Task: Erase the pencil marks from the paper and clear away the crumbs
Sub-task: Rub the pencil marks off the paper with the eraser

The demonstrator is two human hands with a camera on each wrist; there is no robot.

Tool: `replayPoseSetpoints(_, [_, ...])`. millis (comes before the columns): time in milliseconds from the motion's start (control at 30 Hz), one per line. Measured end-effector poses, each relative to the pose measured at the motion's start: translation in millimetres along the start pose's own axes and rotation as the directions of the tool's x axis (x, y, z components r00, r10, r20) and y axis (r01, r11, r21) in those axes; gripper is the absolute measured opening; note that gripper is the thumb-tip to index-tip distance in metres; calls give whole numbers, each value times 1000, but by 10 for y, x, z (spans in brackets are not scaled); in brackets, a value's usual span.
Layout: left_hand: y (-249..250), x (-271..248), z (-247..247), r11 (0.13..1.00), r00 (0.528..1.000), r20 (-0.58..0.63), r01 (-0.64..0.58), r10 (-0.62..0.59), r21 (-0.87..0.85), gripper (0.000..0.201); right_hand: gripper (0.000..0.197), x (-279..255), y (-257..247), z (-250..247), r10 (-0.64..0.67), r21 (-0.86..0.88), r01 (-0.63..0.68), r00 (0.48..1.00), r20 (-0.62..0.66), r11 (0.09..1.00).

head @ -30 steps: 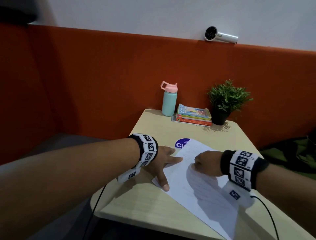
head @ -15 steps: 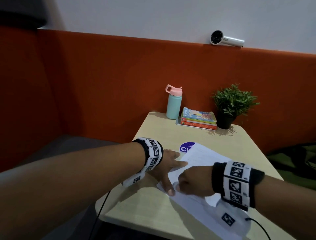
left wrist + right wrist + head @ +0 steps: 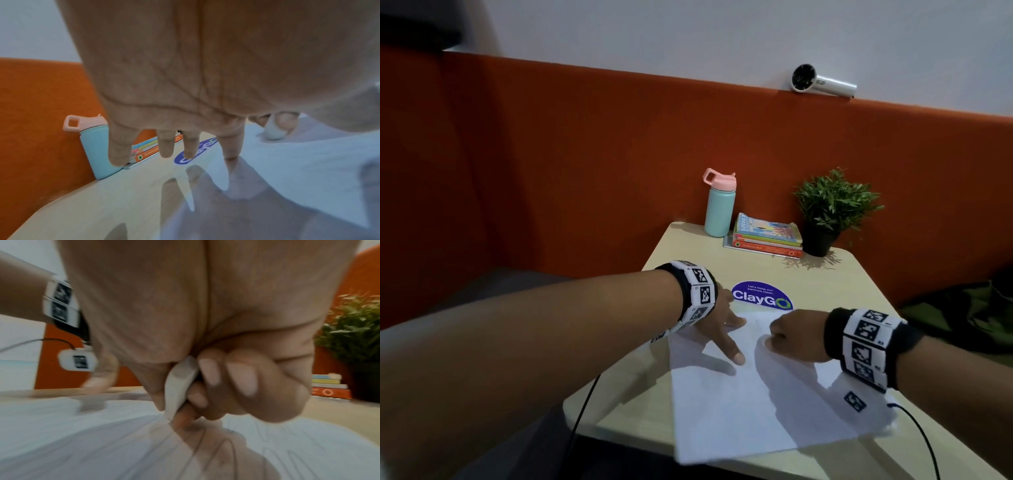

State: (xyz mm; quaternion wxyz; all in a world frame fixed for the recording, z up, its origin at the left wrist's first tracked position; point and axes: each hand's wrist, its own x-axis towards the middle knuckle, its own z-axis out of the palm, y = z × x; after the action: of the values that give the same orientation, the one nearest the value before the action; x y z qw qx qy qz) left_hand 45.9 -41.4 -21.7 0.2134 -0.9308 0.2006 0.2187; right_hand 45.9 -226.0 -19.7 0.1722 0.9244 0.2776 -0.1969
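Note:
A white sheet of paper [image 3: 726,407] lies on the pale wooden table [image 3: 626,407], with faint pencil loops [image 3: 267,449] showing in the right wrist view. My left hand [image 3: 722,329] lies flat on the sheet's far left part, fingers [image 3: 230,146] spread and straight, thumb pointing toward me. My right hand [image 3: 794,337] is curled into a fist over the paper's far edge and grips a white eraser [image 3: 179,386], whose tip meets the sheet. From the left wrist view the eraser [image 3: 273,132] shows under the right fingers. No crumbs are plainly visible.
At the table's far end stand a teal bottle with a pink lid [image 3: 719,205], a stack of books [image 3: 767,236] and a potted plant [image 3: 828,212]. A purple ClayGo sticker [image 3: 762,298] sits just beyond the paper. An orange padded wall [image 3: 585,154] backs the table.
My right hand with the eraser has swept from near my left thumb back to the right and toward the paper's far edge. The left hand stays pressed on the sheet.

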Motion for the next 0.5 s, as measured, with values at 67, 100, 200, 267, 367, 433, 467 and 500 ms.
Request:
replayPoseSetpoints(67, [17,10,71,999,998,-66,-13,15,38,109,33,-147,-85,80,-63,9,64,998,-15,998])
replayPoseSetpoints(100, [26,6,113,998,995,-97,-17,23,53,110,32,-219,-125,111,-92,10,92,996,-21,996])
replayPoseSetpoints(200, [59,-55,215,999,992,-124,10,-5,37,113,32,-304,-116,139,-121,25,122,992,-14,992])
replayPoseSetpoints(267, [82,-98,244,999,992,-122,31,-33,-20,113,32,-246,-8,95,-87,30,88,995,-43,996])
replayPoseSetpoints(367, [100,-124,298,996,990,-134,39,-49,-74,113,25,-154,91,-36,-9,8,10,994,-108,1000])
replayPoseSetpoints(433, [94,-108,360,993,991,-123,39,-53,-115,115,27,-116,0,-74,-3,-23,1,992,-126,1000])
replayPoseSetpoints(467, [89,-99,394,989,992,-109,41,-57,-144,117,29,-99,-94,-64,-24,-28,20,991,-134,999])
replayPoseSetpoints(500, [87,-94,423,983,994,-92,47,-64,-177,119,29,-95,-214,-43,-61,-29,57,988,-142,998])
